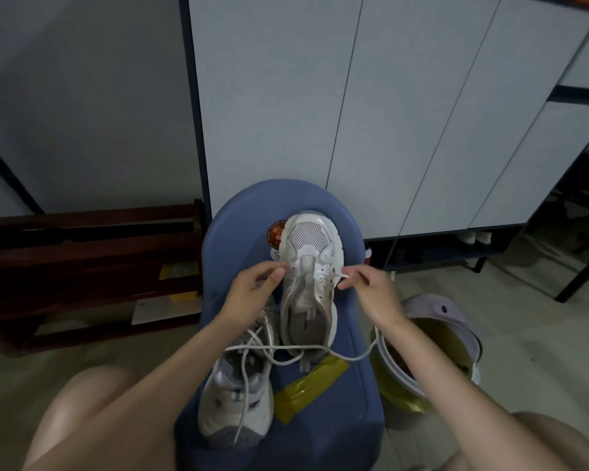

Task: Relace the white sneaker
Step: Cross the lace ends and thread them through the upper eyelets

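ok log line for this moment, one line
step: lacing sneaker | left hand: pinching lace at eyelets | right hand: pinching lace | second shoe: beside, on blue seat

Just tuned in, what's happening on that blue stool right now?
A person is relacing a white sneaker that sits toe-away on the blue stool. The left hand pinches at the eyelets on one side; the right hand pinches the lace on the other. Most of the lace hangs loose behind the heel, so lacing looks barely started. A second sneaker and a yellow wrapper lie nearer the person.
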